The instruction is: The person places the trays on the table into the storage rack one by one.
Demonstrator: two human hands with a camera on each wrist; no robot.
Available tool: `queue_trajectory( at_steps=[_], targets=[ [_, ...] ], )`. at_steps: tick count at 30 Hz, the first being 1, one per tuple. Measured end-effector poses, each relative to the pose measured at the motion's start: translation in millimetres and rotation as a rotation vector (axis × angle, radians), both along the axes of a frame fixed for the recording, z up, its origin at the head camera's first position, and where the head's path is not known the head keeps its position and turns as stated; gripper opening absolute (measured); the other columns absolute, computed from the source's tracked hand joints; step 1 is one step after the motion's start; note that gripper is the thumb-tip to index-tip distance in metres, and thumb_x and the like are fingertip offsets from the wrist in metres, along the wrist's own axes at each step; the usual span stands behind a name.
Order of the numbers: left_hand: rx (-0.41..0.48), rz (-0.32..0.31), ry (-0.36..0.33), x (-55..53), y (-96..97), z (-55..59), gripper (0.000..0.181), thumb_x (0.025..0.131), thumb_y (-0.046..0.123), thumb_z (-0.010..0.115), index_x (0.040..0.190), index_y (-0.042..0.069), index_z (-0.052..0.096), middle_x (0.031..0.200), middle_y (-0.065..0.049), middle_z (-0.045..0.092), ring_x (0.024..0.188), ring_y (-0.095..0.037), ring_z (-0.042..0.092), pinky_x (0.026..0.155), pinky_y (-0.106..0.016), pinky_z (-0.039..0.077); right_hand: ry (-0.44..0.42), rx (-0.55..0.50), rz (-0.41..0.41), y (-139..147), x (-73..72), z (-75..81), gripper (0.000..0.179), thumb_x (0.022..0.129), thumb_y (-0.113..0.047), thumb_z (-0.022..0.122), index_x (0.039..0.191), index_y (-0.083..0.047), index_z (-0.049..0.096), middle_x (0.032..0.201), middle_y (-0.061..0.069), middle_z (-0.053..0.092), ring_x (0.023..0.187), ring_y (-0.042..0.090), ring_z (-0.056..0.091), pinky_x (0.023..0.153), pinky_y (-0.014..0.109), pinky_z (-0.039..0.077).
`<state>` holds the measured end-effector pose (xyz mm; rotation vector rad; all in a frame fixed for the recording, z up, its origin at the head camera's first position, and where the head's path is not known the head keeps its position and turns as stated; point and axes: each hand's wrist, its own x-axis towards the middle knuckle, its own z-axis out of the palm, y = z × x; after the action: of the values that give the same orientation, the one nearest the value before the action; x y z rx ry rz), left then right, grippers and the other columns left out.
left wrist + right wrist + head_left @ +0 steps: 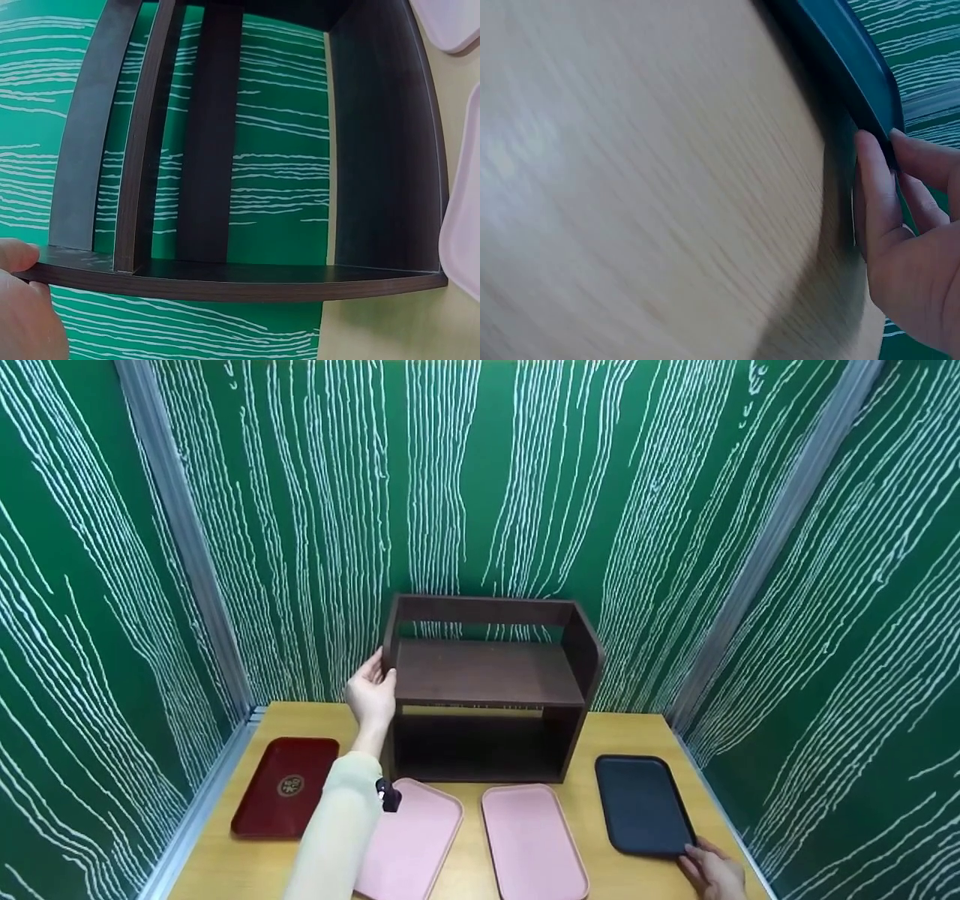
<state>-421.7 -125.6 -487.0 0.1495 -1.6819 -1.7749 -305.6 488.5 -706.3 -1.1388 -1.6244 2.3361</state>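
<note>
A two-tier brown shelf (491, 671) is seen standing upright at the middle of the table (630, 881), its back turned to the green wall (510, 472) and its open front turned to the person. The near upper part of one side panel (225, 289) is clamped by the left hand (371, 697), the thumb being set on the inner face and the fingers on the outer; the panel's thin edge is presumably chosen because it can be spanned easily, and the unit is probably steadied by this hold. A corner of the dark tray (645, 802) is pinched by the right hand (716, 874), at the end nearer the person, where, it may be judged, the raised rim is most readily reached. Whether this corner is lifted from the table cannot be told. The dark tray is placed to the right of the shelf, well apart from it. The red tray (281, 765), marked with a round emblem (290, 785), is placed to the left, while the left pink tray (412, 840) and the right pink tray (534, 840) are laid in front, a bare strip being left between them. By this spacing each tray is seemingly made separately graspable; the left pink tray is partly hidden by the sleeve (337, 825)
</note>
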Motion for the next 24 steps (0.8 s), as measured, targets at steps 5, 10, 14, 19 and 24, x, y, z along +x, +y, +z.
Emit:
queue_trajectory(
  at_steps=[5,10,14,19,24],
  targets=[
    [0.000,0.000,0.005,-0.9,-1.3,0.9,0.044,0.094,-0.009,0.075,0.136,0.001,0.073,0.133,-0.022,0.071,0.125,-0.035,0.069,0.107,-0.038,0.056,0.053,-0.046,-0.026,-3.3,-1.4,-3.0,0.080,0.097,0.013,0.067,0.166,0.000,0.029,0.106,0.014,0.074,0.082,0.013,0.075,0.095,0.032,0.062],
    [-0.001,0.002,0.004,0.3,-1.9,1.0,0.044,0.094,-0.009,0.074,0.136,0.001,0.072,0.134,-0.022,0.071,0.125,-0.034,0.069,0.107,-0.039,0.056,0.138,-0.058,0.026,-3.8,0.8,-6.8,0.082,0.100,0.010,0.063,0.168,-0.002,0.020,0.094,-0.004,0.072,0.085,0.009,0.075,0.097,0.029,0.060],
    [-0.012,0.011,0.011,1.1,-1.3,0.2,0.044,0.094,-0.009,0.075,0.136,0.001,0.072,0.133,-0.021,0.071,0.124,-0.034,0.069,0.107,-0.039,0.057,0.176,-0.051,0.041,-4.1,2.4,-10.7,0.081,0.100,0.010,0.060,0.168,-0.004,0.018,0.094,-0.012,0.070,0.088,0.006,0.074,0.098,0.026,0.059],
    [-0.009,0.006,0.006,1.4,0.5,-0.6,0.044,0.094,-0.009,0.075,0.136,0.000,0.072,0.133,-0.022,0.071,0.125,-0.034,0.069,0.107,-0.039,0.057,0.146,-0.062,-0.008,-6.0,2.9,-10.1,0.083,0.099,0.011,0.062,0.168,-0.008,0.021,0.159,0.016,0.044,0.084,0.001,0.072,0.099,0.024,0.057],
    [-0.016,0.004,0.000,0.7,1.5,-0.7,0.044,0.094,-0.010,0.074,0.136,0.000,0.072,0.134,-0.022,0.071,0.125,-0.034,0.069,0.107,-0.039,0.056,0.183,-0.140,-0.038,-8.7,5.8,-3.1,0.075,0.102,0.007,0.060,0.167,-0.019,0.033,0.128,0.007,0.072,0.086,0.000,0.073,0.100,0.021,0.055]
  ],
)
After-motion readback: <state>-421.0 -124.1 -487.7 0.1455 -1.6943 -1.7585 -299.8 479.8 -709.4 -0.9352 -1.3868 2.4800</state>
